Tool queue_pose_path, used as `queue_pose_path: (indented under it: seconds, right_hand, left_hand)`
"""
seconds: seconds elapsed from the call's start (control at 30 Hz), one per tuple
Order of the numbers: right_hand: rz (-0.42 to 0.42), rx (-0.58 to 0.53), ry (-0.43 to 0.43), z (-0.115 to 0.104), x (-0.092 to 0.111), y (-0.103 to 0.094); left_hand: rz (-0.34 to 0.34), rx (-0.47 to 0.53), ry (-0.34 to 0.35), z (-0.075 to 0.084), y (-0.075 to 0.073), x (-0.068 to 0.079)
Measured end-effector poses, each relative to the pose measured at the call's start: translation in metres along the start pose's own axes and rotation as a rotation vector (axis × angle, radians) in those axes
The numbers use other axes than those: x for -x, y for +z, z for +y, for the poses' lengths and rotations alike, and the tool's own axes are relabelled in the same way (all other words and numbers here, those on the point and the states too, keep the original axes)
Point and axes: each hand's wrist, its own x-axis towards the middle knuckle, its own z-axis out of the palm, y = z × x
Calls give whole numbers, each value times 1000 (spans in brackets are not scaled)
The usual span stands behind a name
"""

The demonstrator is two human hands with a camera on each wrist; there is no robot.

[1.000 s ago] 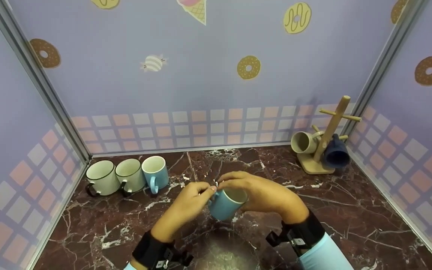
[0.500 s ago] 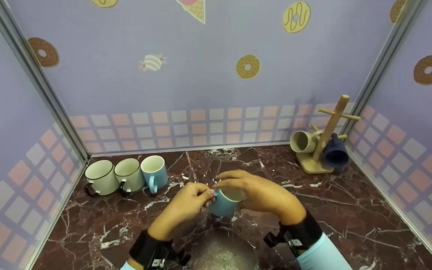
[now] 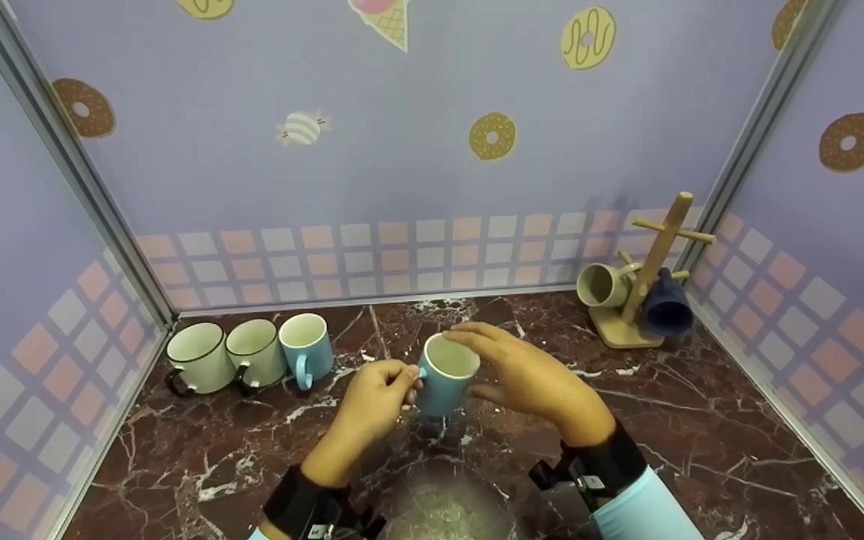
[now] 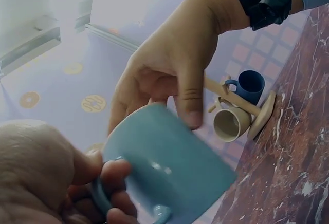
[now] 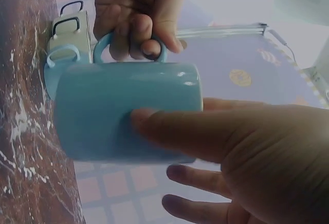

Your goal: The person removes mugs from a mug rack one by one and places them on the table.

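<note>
In the head view, a light blue mug (image 3: 443, 375) is held off the counter, its mouth tilted upward. My left hand (image 3: 376, 397) grips the mug's handle (image 5: 103, 47), with thumb and curled fingers round it in the right wrist view. On the mug's other side is my right hand (image 3: 529, 375), its fingers fairly straight and spread near the rim. The right thumb (image 5: 169, 131) lies across the mug's side in the right wrist view; whether it touches cannot be told. Part of the rim is hidden by the right fingers.
At the back left stand two white mugs (image 3: 199, 360) with black handles and another light blue mug (image 3: 308, 349). A wooden mug tree (image 3: 653, 259) at the right bears a cream mug (image 3: 601, 285) and a dark blue mug (image 3: 668, 307). Patterned walls enclose the marble-look counter (image 3: 702, 435).
The mug has turned more upright and its handle now shows less. The right fingers have straightened and moved from the handle side to the rim. The left hand keeps its grip.
</note>
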Motion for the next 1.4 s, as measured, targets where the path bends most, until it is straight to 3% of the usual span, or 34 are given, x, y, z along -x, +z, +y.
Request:
queue_pose_path:
  seconds: [0.23, 0.4, 0.63, 0.97, 1.13, 1.4]
  right_hand:
    - [-6, 39, 43, 3, 0, 2]
    - [-14, 48, 34, 4, -1, 4]
    - [-54, 52, 15, 3, -3, 10]
    - [-214, 45, 88, -6, -1, 28]
    - [-249, 41, 63, -9, -2, 37]
    - [-330, 27, 37, -14, -2, 48]
  left_hand:
    - [203, 77, -48, -10, 4, -5]
    - [310, 227, -101, -20, 4, -10]
    - [422, 259, -108, -38, -3, -17]
    - [489, 293, -157, -69, -9, -31]
    - [520, 297, -158, -81, -11, -36]
    - [492, 370, -185, -88, -14, -40]
